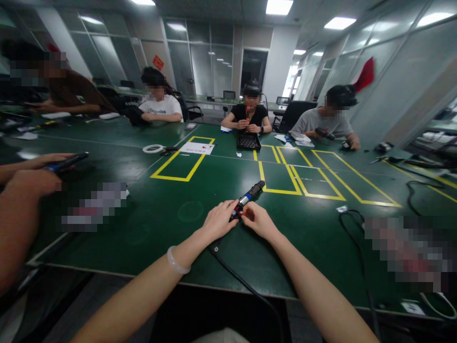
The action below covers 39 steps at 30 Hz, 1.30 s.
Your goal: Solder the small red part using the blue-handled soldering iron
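Note:
A slim black corded hand tool (252, 192) lies slantwise on the green table in front of me, its far end pointing away to the right. A silver cylinder and a blue section show along its middle, with small red parts near my fingers. My left hand (218, 220) grips the near part of the tool from the left, thumb and fingers around it. From the right, my right hand (263, 222) has its fingers bent in a pinch at the red parts; what exactly they hold is hidden. A black cable (246, 282) runs from under my left hand toward the table's front edge.
Yellow tape rectangles (282, 192) mark the green table (171, 252). A white sheet (198, 148), a coiled white cable (153, 149) and a black tray (249, 141) lie farther off. Several people sit around; another person's hands (39, 174) hold a dark tool at left. Blurred-out items lie either side.

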### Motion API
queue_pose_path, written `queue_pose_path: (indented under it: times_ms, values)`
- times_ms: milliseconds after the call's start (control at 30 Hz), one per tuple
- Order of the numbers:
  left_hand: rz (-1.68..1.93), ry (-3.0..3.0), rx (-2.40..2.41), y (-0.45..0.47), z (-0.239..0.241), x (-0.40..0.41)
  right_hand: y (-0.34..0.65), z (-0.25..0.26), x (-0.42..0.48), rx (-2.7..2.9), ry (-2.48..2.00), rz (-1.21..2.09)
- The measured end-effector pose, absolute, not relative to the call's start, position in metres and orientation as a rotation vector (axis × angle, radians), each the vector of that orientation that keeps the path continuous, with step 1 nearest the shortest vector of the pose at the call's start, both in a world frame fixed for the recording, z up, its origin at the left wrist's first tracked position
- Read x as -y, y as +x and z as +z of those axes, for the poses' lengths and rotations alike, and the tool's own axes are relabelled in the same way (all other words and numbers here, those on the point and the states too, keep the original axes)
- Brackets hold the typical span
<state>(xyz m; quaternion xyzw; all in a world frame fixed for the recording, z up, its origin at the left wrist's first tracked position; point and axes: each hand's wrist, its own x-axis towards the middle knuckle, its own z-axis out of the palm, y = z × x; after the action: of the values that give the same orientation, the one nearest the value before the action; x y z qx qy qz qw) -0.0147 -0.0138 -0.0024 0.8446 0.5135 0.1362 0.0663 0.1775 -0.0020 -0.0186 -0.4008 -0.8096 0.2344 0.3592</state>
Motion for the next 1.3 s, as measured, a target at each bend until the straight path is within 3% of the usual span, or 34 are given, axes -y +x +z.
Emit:
queue_pose_path:
  times_ms: [867,1300]
  values:
    - [0.347,2.587,-1.655,0.002,0.007,0.014,0.178,-0.017,0.004,2.072,-1.116,0.440]
    - [-0.095,2.613,-1.667,0.015,0.022,-0.009,0.190,-0.019,-0.004,1.866,-1.189,0.536]
